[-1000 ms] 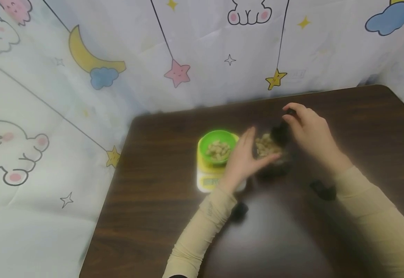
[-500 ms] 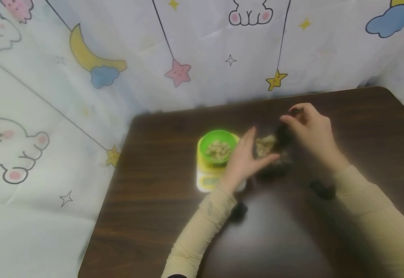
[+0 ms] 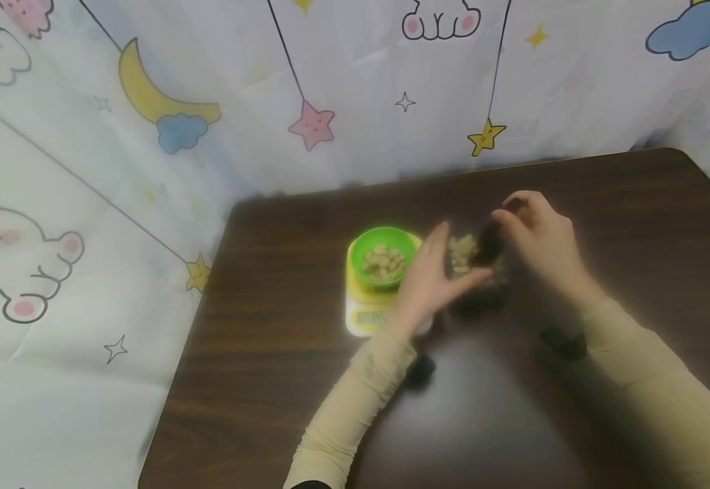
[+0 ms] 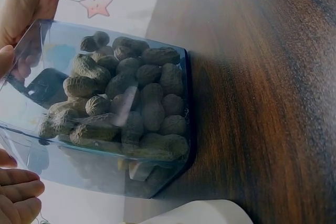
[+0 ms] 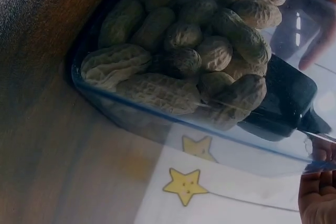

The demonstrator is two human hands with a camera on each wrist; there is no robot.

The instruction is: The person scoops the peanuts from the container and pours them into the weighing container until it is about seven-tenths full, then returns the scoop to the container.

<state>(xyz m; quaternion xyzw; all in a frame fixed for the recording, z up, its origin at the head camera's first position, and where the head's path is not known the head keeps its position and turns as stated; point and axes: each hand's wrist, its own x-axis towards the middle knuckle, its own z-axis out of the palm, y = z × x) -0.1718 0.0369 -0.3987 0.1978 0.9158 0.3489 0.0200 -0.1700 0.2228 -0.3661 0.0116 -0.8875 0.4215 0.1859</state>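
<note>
Scooping seems in progress: a black plastic scoop (image 5: 281,100), pinched by the right hand (image 3: 541,248), is held inside a clear rectangular box (image 4: 89,171) of tan peanuts (image 4: 149,106), flanked by the spread left hand (image 3: 426,282). Peanuts must likely be carried next to the round green bowl (image 3: 385,236) alongside.

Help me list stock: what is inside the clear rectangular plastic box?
Inside the box are tan, unshelled peanuts and the head of a glossy black scoop. The scoop's tip and peanuts deeper in the pile are hidden behind other peanuts.
</note>
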